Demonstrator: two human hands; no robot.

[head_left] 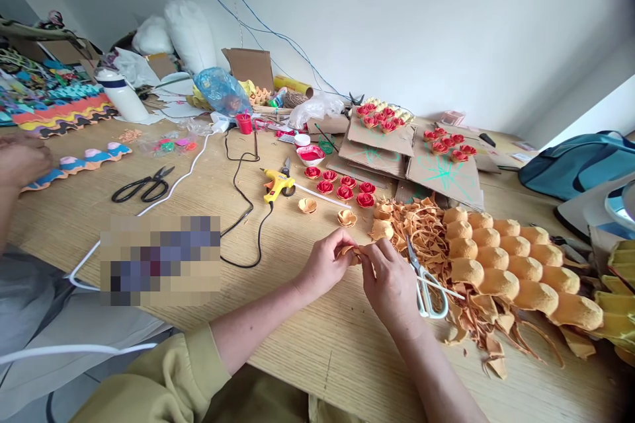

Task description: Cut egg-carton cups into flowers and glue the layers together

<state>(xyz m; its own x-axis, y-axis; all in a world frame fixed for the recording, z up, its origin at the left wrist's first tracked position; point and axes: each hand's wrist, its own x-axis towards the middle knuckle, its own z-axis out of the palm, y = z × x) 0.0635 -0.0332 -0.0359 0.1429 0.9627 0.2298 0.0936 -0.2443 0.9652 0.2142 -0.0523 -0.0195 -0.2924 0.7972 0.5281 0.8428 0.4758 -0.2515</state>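
Note:
My left hand (330,261) and my right hand (389,277) meet above the wooden table, both with fingers closed on a small orange carton piece (351,252). Just beyond them lie two unpainted orange carton flowers, one (346,217) near my fingers and one (307,205) further left. Several red flowers (345,192) sit behind these. White-handled scissors (426,287) rest right of my right hand, beside orange scraps (421,231) and an orange egg carton (501,258).
A yellow glue gun (276,186) with a black cord lies left of the flowers. Black scissors (143,186) are further left. A bowl of red paint (311,156) and stacked cardboard (370,155) stand behind. At the left edge is another person's hand (22,162).

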